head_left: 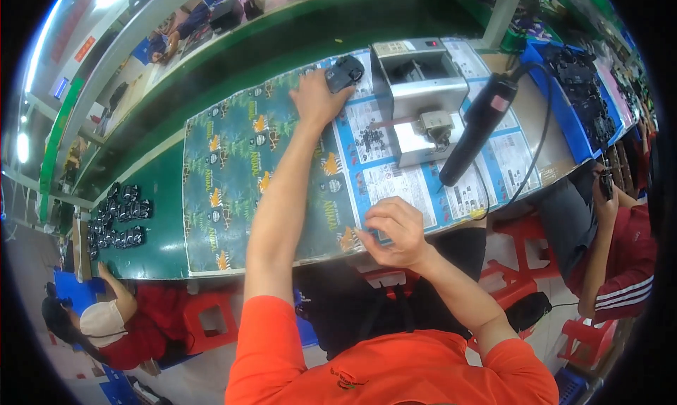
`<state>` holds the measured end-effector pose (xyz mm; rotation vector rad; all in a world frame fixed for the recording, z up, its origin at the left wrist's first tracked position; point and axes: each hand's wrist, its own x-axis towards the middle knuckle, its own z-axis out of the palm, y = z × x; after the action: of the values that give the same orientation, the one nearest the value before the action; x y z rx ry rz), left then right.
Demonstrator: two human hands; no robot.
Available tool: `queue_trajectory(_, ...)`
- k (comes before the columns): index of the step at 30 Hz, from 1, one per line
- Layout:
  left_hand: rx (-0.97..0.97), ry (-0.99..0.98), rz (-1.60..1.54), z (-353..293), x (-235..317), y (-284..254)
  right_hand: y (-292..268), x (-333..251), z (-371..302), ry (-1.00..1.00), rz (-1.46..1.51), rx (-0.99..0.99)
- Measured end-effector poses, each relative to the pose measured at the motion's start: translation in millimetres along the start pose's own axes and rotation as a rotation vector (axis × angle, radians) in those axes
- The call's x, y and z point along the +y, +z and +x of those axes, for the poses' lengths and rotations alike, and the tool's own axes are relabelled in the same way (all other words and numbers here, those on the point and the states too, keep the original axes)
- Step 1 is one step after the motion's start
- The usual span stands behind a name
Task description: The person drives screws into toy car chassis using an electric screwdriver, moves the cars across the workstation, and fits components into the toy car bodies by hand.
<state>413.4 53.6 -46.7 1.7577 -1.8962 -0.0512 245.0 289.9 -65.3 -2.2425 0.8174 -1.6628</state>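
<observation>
The left grip [319,98] is closed around a dark, car-shaped part [344,73] at the far side of the tabletop [166,239], just left of a silver boxy machine [430,94]. The part's long axis appears to slant from lower left to upper right, its upper-right end toward the far edge; the fingers hide some of it, and which end is the front cannot be told. The right grip [396,232] is curled at the near edge, and whether it pinches anything small cannot be told. A black handheld tool [479,130] slants down toward its lower-left tip.
</observation>
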Motion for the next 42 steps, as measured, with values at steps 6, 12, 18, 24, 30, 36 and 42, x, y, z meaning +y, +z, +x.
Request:
queue_trajectory(6, 0.015, 0.172, -0.38, -126, -9, -77, -11, 15, -4, 0.182, 0.063, 0.081)
queue_trajectory(12, -0.027, 0.172, -0.35, -243, -19, -115, -7, 12, 20, 0.221, 0.116, -0.186)
queue_trajectory(18, -0.176, 0.23, -0.263, -250, -24, -114, 5, 18, 13, 0.195, 0.159, -0.425)
queue_trajectory(24, -0.264, 0.132, -0.325, -253, -47, -135, 3, 15, 11, 0.239, 0.151, -0.465)
queue_trajectory(30, -0.216, 0.134, -0.471, -254, -48, -132, 1, 16, 12, 0.288, 0.139, -0.51)
queue_trajectory(36, -0.235, 0.089, -0.455, -255, -49, -137, 3, 15, 12, 0.283, 0.121, -0.517)
queue_trajectory(42, -0.206, 0.189, -0.45, -246, -47, -142, 4, 16, 11, 0.255, 0.121, -0.503)
